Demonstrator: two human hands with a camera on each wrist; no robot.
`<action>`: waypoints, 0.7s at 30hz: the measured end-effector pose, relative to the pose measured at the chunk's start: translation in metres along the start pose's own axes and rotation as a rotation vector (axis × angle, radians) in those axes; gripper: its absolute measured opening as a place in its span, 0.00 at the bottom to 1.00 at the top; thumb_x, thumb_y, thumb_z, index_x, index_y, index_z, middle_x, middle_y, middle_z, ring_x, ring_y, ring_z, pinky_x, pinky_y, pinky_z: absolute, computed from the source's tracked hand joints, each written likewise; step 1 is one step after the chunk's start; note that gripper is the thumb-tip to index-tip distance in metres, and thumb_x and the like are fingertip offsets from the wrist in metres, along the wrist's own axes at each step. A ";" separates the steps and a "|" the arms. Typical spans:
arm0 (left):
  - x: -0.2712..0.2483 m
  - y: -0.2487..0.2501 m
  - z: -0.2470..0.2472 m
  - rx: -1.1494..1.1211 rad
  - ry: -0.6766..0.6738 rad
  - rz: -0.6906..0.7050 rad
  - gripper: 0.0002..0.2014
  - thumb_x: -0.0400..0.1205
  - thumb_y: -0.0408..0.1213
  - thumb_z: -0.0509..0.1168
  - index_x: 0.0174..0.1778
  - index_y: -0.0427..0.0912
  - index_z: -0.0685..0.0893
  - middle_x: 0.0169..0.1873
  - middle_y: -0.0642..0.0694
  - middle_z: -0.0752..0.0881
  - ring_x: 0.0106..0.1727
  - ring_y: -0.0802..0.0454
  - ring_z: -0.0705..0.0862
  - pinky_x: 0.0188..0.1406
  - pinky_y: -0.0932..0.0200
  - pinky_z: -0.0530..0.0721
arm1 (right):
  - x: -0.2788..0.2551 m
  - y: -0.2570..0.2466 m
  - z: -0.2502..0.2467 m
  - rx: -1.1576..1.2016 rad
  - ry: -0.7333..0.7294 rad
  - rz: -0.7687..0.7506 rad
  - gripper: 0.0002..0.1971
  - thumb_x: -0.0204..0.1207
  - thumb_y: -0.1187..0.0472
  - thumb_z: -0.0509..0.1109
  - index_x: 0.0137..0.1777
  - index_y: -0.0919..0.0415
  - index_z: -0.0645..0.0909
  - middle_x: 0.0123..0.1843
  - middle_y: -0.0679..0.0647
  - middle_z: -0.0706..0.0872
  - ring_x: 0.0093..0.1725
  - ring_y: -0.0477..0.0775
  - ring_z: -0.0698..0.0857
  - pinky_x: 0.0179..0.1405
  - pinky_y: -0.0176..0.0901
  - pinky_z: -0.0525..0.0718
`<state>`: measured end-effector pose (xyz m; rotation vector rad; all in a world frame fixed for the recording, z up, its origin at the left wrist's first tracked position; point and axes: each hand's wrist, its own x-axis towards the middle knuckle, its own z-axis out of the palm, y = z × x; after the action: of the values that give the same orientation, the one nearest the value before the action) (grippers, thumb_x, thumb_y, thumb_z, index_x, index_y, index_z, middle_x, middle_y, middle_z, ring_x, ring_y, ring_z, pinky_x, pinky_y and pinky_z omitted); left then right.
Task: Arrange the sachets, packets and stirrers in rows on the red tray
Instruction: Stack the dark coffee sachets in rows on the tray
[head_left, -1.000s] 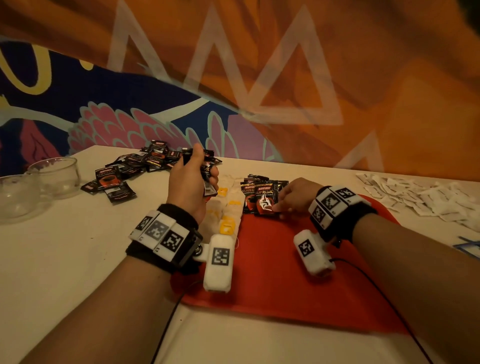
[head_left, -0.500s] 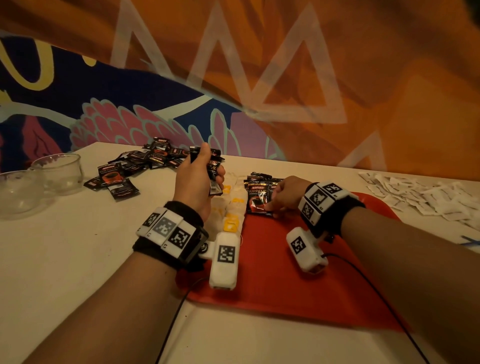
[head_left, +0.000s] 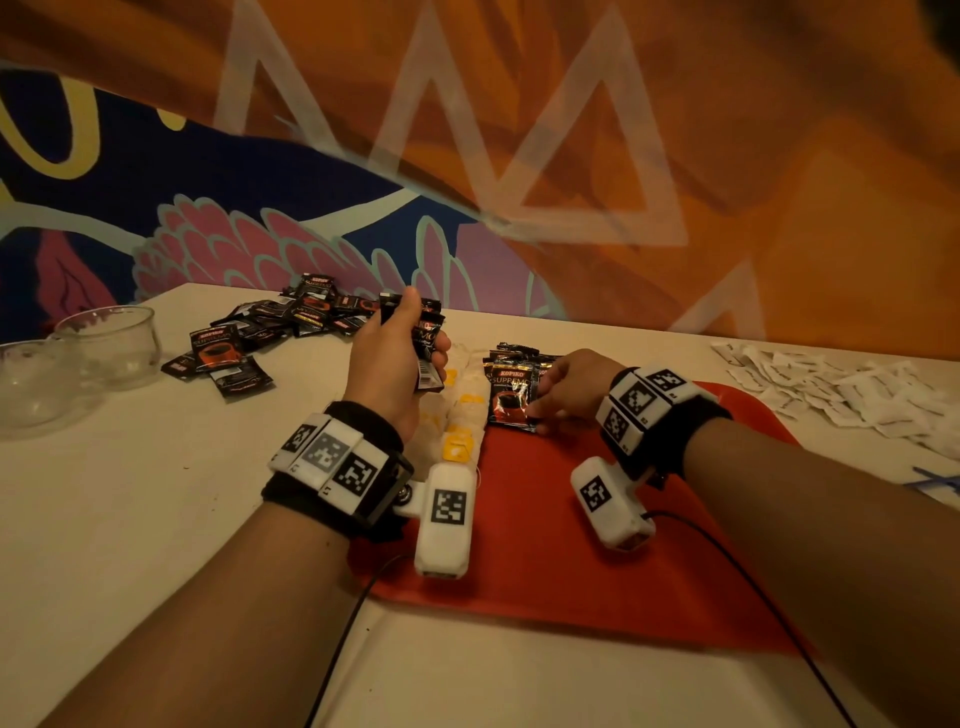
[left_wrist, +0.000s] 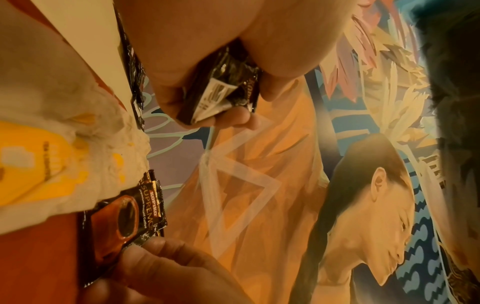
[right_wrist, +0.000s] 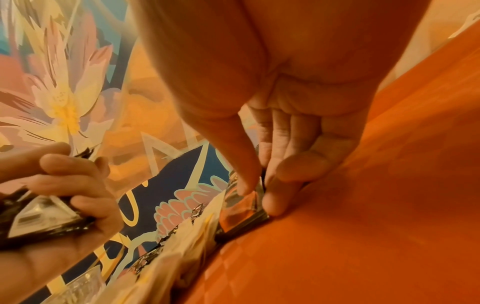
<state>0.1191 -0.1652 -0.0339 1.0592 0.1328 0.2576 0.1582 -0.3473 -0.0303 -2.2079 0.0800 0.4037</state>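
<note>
Left hand (head_left: 392, 364) was raised above the table (head_left: 130, 509), just left of the red tray (head_left: 545, 561), fingers curled round a bundle of black coffee sachets (head_left: 428, 345). Left wrist view confirmed it: sachets (left_wrist: 223, 90) clamped between thumb and fingers, barcode end sticking out

Right hand (head_left: 569, 387) was low over the tray's far part, thumb and fingers pinching the right edge of the top coffee sachet (head_left: 511, 397) in a row of overlapping black sachets on the tray. Right wrist view: fingertips (right_wrist: 271, 203) touching the tray surface (right_wrist: 363, 226) at that sachet's (right_wrist: 241, 207) edge, thumb on its face. Left wrist view showed the same sachet (left_wrist: 122, 222) with the right hand (left_wrist: 161, 273) at its corner

Row of white-and-yellow packets (head_left: 460, 421) ran along the tray's left edge, directly left of the coffee row, between the two hands

Loose pile of black sachets (head_left: 270, 332) sat on the table at far left, well apart from the tray. Heap of white sachets (head_left: 852, 395) lay on the table right of the tray. Two glass bowls (head_left: 78, 358) stood at the table's far-left edge

Near half of the tray showed bare red under both wrists
</note>
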 end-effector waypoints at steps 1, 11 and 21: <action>0.000 0.000 0.000 0.001 -0.001 -0.002 0.11 0.88 0.49 0.62 0.49 0.45 0.79 0.26 0.47 0.82 0.24 0.55 0.77 0.35 0.59 0.77 | 0.000 0.001 0.000 0.011 0.005 -0.003 0.10 0.74 0.71 0.76 0.44 0.61 0.77 0.38 0.59 0.88 0.35 0.53 0.89 0.28 0.38 0.81; -0.005 0.001 0.001 0.019 -0.048 -0.064 0.11 0.88 0.40 0.57 0.50 0.38 0.82 0.31 0.43 0.87 0.28 0.51 0.80 0.29 0.58 0.76 | 0.002 0.009 -0.012 0.086 0.050 -0.068 0.12 0.73 0.69 0.79 0.52 0.63 0.79 0.46 0.64 0.92 0.31 0.51 0.89 0.29 0.41 0.81; -0.017 -0.002 0.010 0.031 -0.135 -0.047 0.04 0.84 0.30 0.67 0.53 0.37 0.86 0.45 0.39 0.92 0.45 0.44 0.93 0.45 0.46 0.92 | -0.016 -0.001 -0.003 0.208 0.092 -0.448 0.12 0.74 0.49 0.78 0.43 0.58 0.85 0.36 0.49 0.85 0.36 0.47 0.82 0.31 0.40 0.78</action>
<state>0.1050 -0.1797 -0.0310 1.0992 0.0402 0.1419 0.1440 -0.3502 -0.0235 -1.9644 -0.3056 0.0411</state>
